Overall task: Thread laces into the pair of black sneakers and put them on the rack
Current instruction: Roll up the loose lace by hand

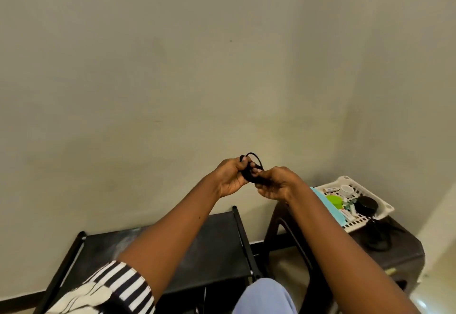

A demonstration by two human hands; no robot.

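My two hands, left (230,178) and right (276,185), pinch one bunched black lace (251,170) between curled fingers (259,171); its ends are hidden, and no sneakers show.

No readable text, labels or numbers anywhere

A white basket (385,211) of small items sits on a dark stool (404,252) by the wall (172,67).

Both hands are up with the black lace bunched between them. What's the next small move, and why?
Probably draw the hands apart to straighten the black lace and free one end. The left hand and right hand both pinch it while it is looped and bunched, and no sneaker is in view yet.
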